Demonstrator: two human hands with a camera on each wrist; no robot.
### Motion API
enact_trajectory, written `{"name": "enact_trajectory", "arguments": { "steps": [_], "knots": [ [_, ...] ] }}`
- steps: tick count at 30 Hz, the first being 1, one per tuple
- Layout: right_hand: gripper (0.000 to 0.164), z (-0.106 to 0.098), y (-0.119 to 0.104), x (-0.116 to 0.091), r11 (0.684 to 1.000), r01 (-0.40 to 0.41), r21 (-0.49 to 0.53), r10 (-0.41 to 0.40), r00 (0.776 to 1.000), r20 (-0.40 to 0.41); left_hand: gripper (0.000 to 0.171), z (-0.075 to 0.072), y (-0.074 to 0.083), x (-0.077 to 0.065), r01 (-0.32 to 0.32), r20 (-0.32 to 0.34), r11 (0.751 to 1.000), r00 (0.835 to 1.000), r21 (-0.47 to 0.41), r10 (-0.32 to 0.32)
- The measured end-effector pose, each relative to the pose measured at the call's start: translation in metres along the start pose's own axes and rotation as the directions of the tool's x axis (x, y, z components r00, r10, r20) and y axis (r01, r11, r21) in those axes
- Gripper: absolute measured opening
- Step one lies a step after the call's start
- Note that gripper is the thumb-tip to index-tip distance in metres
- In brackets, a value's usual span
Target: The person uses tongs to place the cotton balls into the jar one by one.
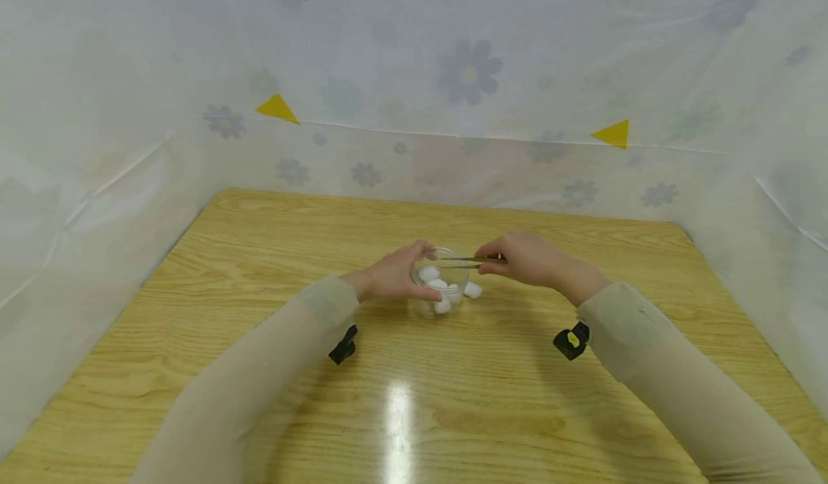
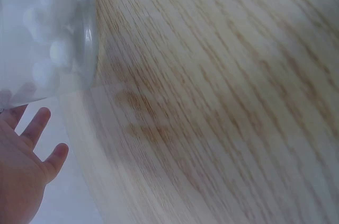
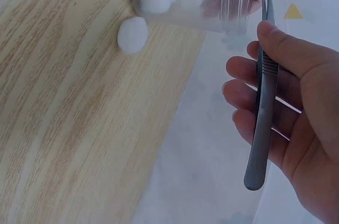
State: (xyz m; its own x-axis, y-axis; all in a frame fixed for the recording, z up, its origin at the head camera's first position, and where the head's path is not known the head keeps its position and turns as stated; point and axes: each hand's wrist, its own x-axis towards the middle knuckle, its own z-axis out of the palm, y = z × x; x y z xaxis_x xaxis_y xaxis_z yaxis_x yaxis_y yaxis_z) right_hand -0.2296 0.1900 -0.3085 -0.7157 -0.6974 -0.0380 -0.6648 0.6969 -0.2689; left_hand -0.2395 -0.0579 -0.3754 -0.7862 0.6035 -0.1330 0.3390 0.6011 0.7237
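A clear jar [image 1: 423, 310] with several white cotton balls [image 1: 437, 285] inside stands on the wooden table. My left hand [image 1: 396, 274] grips it near the top, thumb on the near side and fingers round the far side. Metal tweezers [image 3: 262, 123] are pinched between the thumb and fingers of my right hand [image 1: 527, 257]. In the head view their tips overlap the jar's mouth, with nothing between them. One loose cotton ball [image 3: 132, 35] lies on the table just right of the jar. The left wrist view shows the jar's lower part and some fingers.
The wooden table [image 1: 291, 412] spreads out around the jar. White flowered sheeting [image 1: 401, 67] hangs behind it and at both sides, with two yellow triangles [image 1: 278, 108] on the back sheet. Each wrist carries a small black camera [image 1: 572, 341].
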Motion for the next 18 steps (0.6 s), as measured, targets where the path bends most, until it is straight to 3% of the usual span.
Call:
{"name": "enact_trajectory", "arguments": {
  "steps": [18],
  "knots": [
    [0.030, -0.006, 0.012, -0.014, 0.996, -0.090, -0.002, 0.090, 0.995, -0.043, 0.085, -0.002, -0.002, -0.002, -0.020, 0.001, 1.000, 1.000, -0.012, 0.020]
  ]
}}
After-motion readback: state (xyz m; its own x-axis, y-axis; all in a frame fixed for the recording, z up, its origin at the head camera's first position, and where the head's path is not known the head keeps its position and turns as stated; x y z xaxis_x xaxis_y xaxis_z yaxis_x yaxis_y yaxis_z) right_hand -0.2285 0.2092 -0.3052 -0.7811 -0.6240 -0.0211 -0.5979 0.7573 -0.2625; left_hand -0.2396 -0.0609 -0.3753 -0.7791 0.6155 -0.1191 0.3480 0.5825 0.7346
